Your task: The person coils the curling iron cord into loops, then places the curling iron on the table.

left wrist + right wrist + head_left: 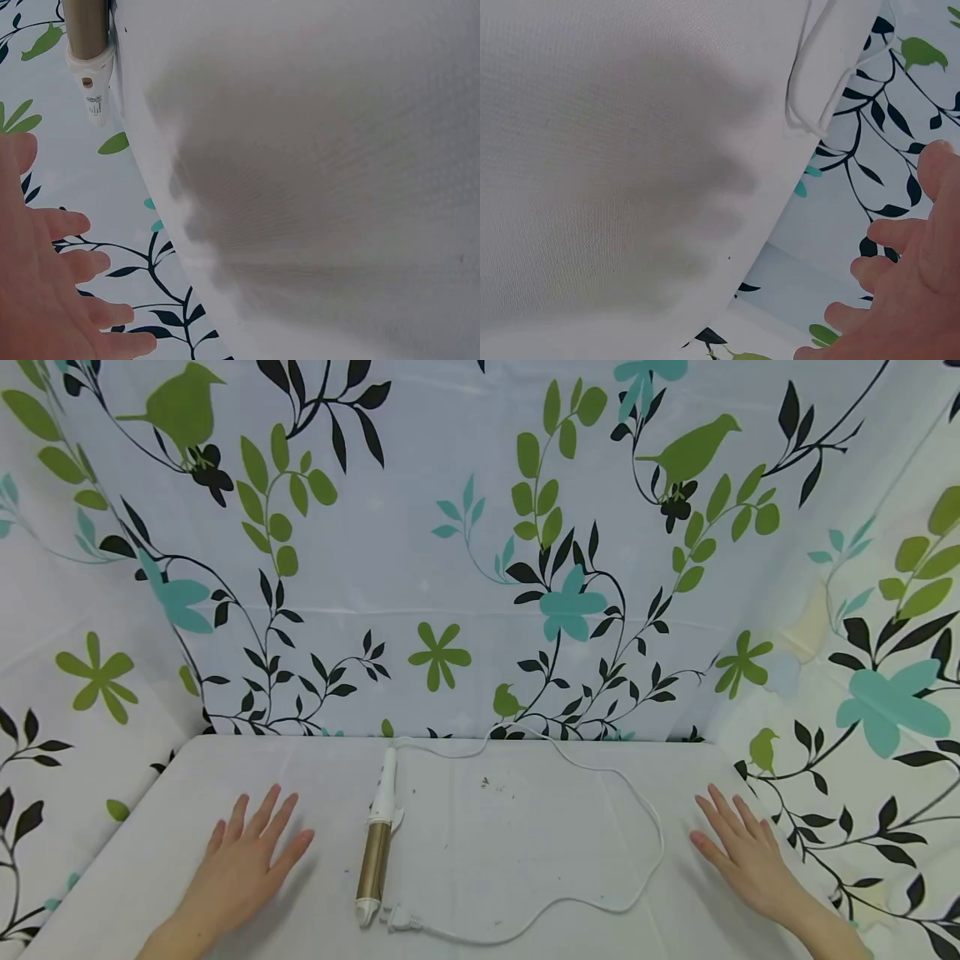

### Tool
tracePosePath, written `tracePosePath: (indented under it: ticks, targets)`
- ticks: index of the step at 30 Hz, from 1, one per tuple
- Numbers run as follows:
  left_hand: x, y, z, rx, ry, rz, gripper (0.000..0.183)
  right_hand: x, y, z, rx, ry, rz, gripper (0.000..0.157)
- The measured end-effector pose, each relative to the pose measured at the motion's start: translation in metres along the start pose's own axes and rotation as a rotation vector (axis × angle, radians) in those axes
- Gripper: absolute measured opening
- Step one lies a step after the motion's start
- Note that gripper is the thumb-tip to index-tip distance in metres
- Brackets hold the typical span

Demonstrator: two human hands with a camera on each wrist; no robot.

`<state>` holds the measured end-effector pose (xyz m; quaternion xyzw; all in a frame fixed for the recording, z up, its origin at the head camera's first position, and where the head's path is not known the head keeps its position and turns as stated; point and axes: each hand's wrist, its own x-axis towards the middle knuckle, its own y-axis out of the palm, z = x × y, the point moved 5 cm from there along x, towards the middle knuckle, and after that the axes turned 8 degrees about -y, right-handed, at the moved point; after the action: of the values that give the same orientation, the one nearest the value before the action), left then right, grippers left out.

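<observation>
A white and gold curling iron (377, 852) lies lengthwise on the white table, its gold part nearer the front. Its white cord (651, 810) loops out to the right and comes back to a plug (403, 920) beside the iron's near end. To the left of the iron, my left hand (243, 866) is spread with straight fingers, holding nothing. My right hand (742, 857) is likewise spread near the table's right edge, outside the cord loop. In the left wrist view, the iron's gold part (88, 28) shows past the thumb.
The white table (540, 835) carries a few small dark marks near its back. Behind and at both sides hangs a cloth (420, 560) printed with leaves, birds and flowers. The table's right edge (787, 843) runs close to my right hand.
</observation>
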<state>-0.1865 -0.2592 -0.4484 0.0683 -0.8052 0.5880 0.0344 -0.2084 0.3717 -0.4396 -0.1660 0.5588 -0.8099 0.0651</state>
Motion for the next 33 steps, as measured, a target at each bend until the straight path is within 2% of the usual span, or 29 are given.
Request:
tracePosePath:
  ticks: [7,13,21,28,33]
  targets:
    - [-0.002,0.001,0.0,-0.005,0.005,-0.014,0.074,0.001,0.002,0.001,0.02,0.003,0.013,0.064]
    - [-0.003,0.003,-0.004,-0.031,-0.012,0.032,0.079,0.002,0.006,0.005,0.058,-0.002,0.02,0.063]
    - [-0.011,0.0,-0.037,-0.084,0.017,0.033,0.08,0.005,0.018,0.038,0.078,-0.068,0.005,0.061]
    - [-0.015,0.01,-0.065,-0.075,0.058,0.015,0.077,0.005,0.032,0.068,0.118,-0.129,-0.011,0.056]
    - [-0.01,0.019,-0.076,-0.114,0.055,0.015,0.079,0.008,0.043,0.089,0.16,-0.178,-0.029,0.056]
